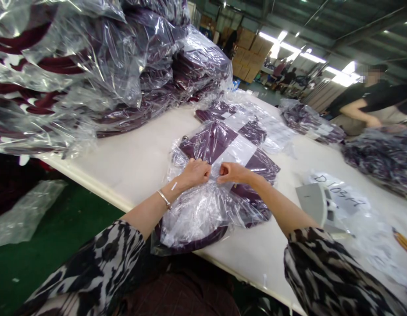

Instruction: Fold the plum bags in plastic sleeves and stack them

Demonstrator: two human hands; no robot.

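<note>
Folded dark purple garment (206, 142), sealed look undetermined, within a glossy, heavily creased clear bag (197, 215); white band (239, 150) across it. Located on the tabletop (114, 164), lower end overhanging the near edge. Left hand (198, 171): grip curled closed on the film. Right hand (231, 172): grip curled; hold cannot be confirmed. Left: bagged stack (124, 66).

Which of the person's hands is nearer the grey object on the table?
Right. The right hand, over the bagged garment, is left of the grey object; the left hand is farther left.
</note>
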